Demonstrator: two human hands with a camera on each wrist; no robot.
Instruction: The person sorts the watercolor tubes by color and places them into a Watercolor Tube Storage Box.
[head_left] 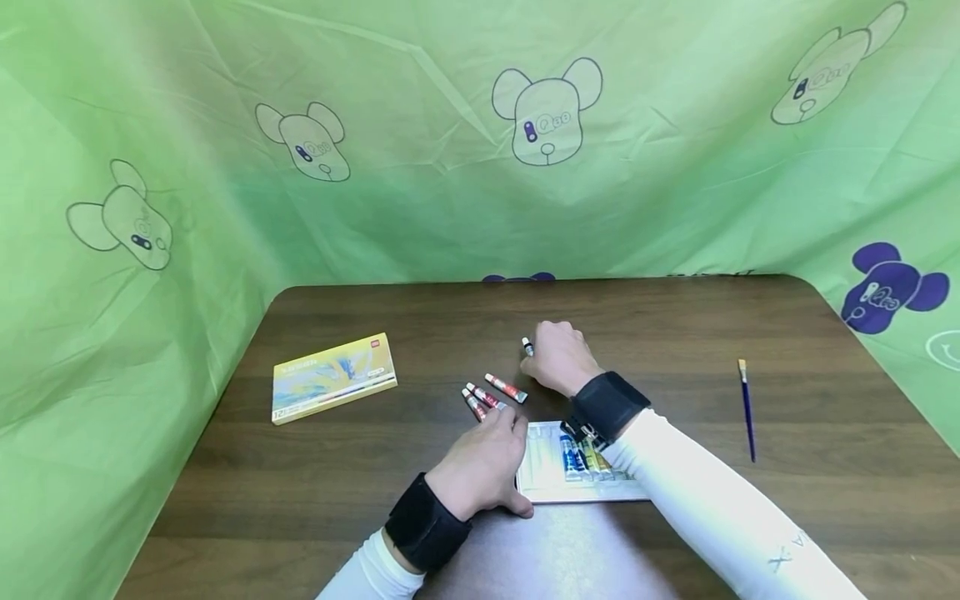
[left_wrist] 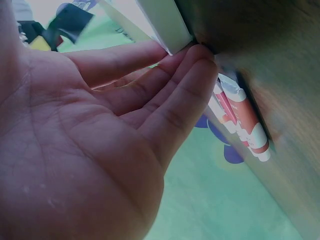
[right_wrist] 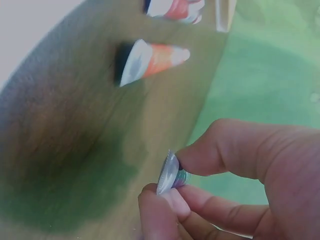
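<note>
Flat yellow cardboard box [head_left: 334, 379] on wood-grain counter [head_left: 337, 467]; left hand [head_left: 483, 462], fingers nearly straight, touches white tray's [head_left: 542, 462] left edge; three reddish tubes [head_left: 506, 388] just beyond; blue and yellow tubes [head_left: 572, 458] inside tray; right hand [head_left: 561, 358] pinches crimped metal tube [right_wrist: 168, 174] above counter; slim blue-handled brush [head_left: 747, 412] far right.

Place: curtained tabletop booth, set out as an art-and-craft station; building type cannot be told. Green cloth [head_left: 420, 208], creased, printed with animal heads [head_left: 548, 125], across upper half and both sides of the frame. Wood-grain table [head_left: 675, 333], rounded far corners, lower half. Paint tubes [head_left: 506, 388], near centre. Yellow flat box [head_left: 334, 379], left of centre. Paintbrush [head_left: 747, 412], blue-handled, right. Black wrist bands [head_left: 427, 523], lower centre.
</note>
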